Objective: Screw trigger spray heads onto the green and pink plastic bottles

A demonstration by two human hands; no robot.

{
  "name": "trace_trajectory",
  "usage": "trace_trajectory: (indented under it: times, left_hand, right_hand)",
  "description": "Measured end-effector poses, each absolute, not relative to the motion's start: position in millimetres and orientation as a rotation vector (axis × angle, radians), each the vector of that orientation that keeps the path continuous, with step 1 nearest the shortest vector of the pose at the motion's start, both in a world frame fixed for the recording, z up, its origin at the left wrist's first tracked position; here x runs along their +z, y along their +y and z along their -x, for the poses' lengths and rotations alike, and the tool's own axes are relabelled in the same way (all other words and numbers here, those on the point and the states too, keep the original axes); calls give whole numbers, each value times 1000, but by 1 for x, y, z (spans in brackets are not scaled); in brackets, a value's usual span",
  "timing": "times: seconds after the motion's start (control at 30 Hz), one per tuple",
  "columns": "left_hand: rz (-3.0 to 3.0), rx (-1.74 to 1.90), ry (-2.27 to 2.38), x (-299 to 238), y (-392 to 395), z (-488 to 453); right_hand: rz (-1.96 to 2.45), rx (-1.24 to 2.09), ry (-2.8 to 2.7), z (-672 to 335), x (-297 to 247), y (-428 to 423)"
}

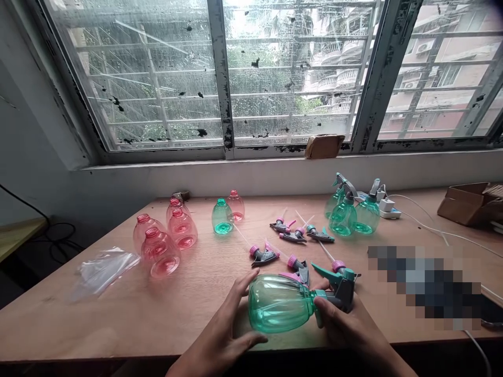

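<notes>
A green spray bottle (277, 302) lies on its side near the front edge of the wooden table (196, 298). My left hand (223, 330) cups its base with the fingers wrapped round it. My right hand (346, 324) grips the neck, where a grey and teal trigger head (338, 285) sits on the bottle. Several loose trigger heads (293, 235) with pink collars lie just behind the bottle.
Several empty pink bottles (163, 238) stand at the left, one green bottle (222, 217) and one pink bottle mid-back. Three assembled green spray bottles (349, 212) stand at the back right. A clear plastic bag (102, 269), a cardboard box (469, 201), a power strip (389, 209) and cables lie around.
</notes>
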State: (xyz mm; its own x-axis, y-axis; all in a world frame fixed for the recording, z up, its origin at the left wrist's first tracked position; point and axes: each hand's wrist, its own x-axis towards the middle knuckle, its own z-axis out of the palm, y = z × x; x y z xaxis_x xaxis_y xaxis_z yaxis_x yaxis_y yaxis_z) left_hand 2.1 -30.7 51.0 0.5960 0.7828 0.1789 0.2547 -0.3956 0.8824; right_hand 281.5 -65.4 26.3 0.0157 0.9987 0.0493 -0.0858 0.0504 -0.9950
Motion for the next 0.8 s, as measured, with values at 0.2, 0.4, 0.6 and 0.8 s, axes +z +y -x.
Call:
trace_trajectory:
  times: [0.2,0.4,0.6,0.8]
  left_hand:
    - [-1905,654,932,57,-32,0]
    - [-1900,576,1013,58,-31,4]
    - [-1859,661,824,47,-30,3]
    - [-1889,633,861,54,-31,6]
  right_hand:
    - [1072,1217,-1137,-281,25,-67]
    - [1088,1220,-1168,-282,27,-71]
    - [1114,1220,-1145,-282,26,-69]
    - [1093,1218,-1182,-283,24,-71]
